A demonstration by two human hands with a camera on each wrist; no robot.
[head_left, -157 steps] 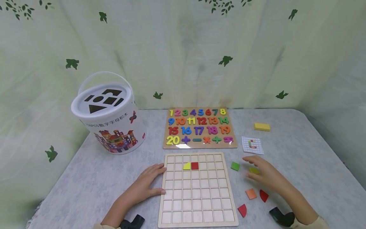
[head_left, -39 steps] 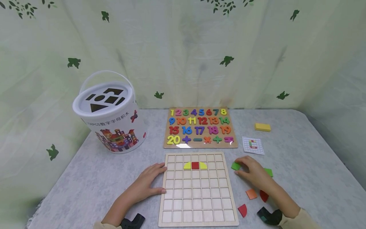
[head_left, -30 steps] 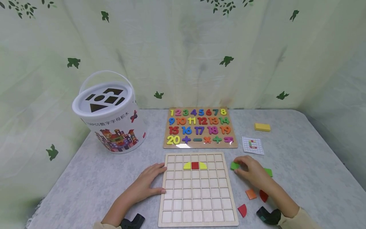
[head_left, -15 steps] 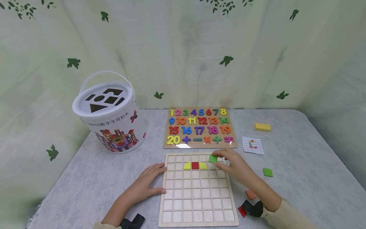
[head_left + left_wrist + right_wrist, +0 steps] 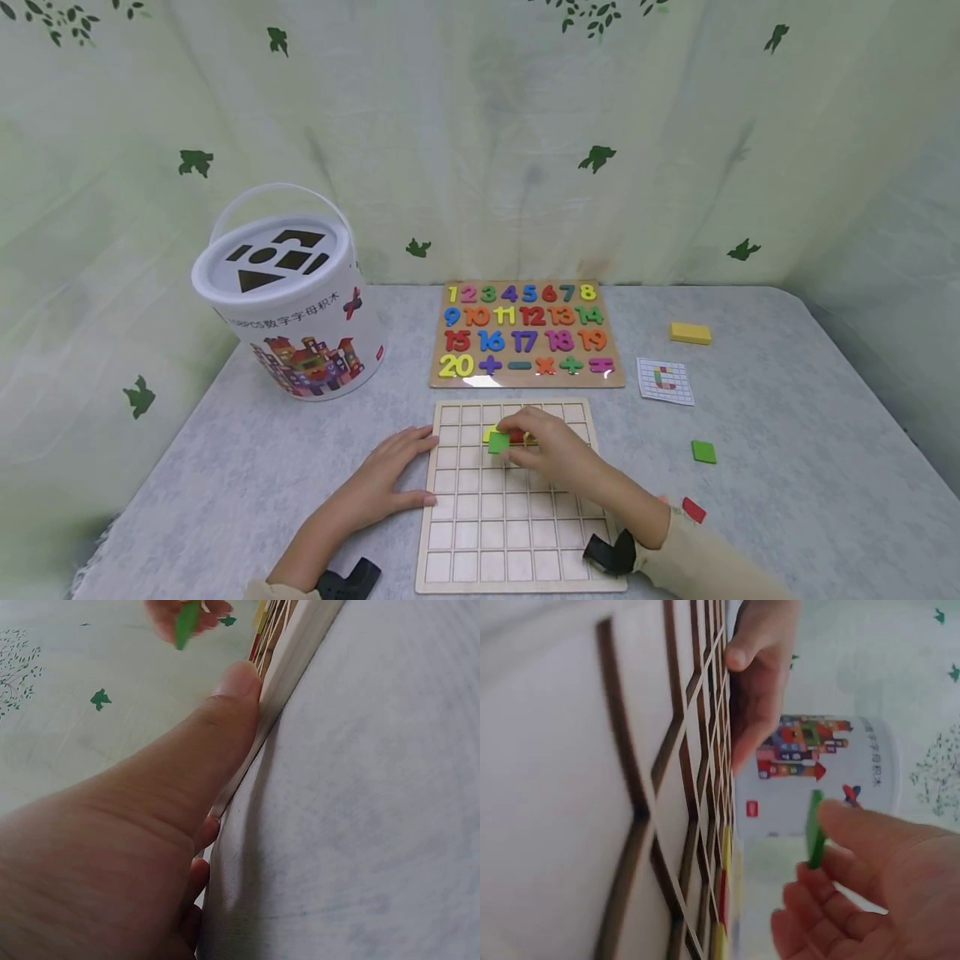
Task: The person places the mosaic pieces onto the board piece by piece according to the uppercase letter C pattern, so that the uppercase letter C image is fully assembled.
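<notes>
Grey mottled tabletop (image 5: 810, 417), white bucket (image 5: 307, 321) upright at left, number board (image 5: 441, 382) at back, wooden grid board (image 5: 467, 534) in front, yellow block (image 5: 690, 333), printed card (image 5: 666, 382), green tile (image 5: 703, 452), red piece (image 5: 693, 510) at right

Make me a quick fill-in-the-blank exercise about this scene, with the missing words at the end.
1. The right hand pinches a ____ tile over the grid board.
2. In the head view, the left hand touches the grid board's ____ edge.
3. The last numeral in the top row of the number board is ____.
4. The colour of the block beyond the printed card is ____.

Missing words: green; left; 8; yellow.
</notes>
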